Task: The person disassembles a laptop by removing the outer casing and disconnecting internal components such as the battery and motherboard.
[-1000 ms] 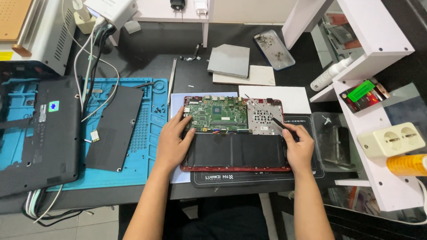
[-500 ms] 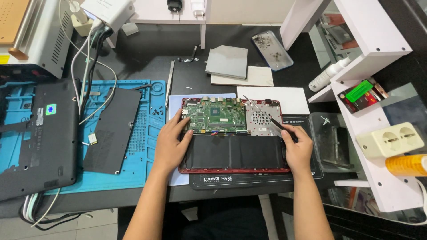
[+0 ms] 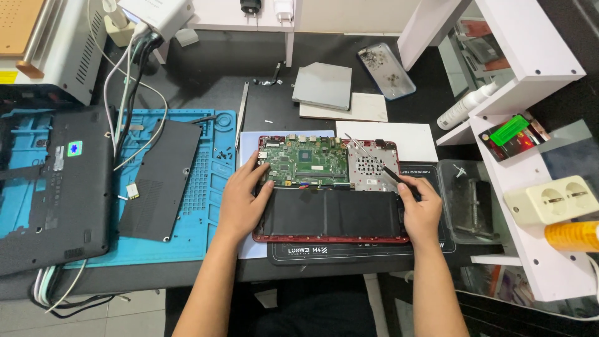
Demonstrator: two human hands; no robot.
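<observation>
Centre frame, the opened red laptop (image 3: pixel 331 215) lies flat on the tabletop (image 3: pixel 206 68), long axis running left to right, green circuit board (image 3: pixel 306 163) toward the top, black battery (image 3: pixel 329 212) toward the bottom. The left hand (image 3: pixel 242 203) presses on its left edge, fingers spread, gripping nothing. The right hand (image 3: pixel 422 212) pinches a slim screwdriver (image 3: pixel 374 161), tip angled to the upper left over the perforated metal plate (image 3: pixel 372 166).

Even, bright overhead light is covering the scene; shadows are lying soft and short beneath the hands (image 3: pixel 249 200) and along the white shelf (image 3: pixel 518 62). Mild glare is showing on the clear tray (image 3: pixel 387 72) and the battery surface (image 3: pixel 331 212). Focus is holding sharp at centre. Wide-angle distortion is bending lines near the frame edges.
</observation>
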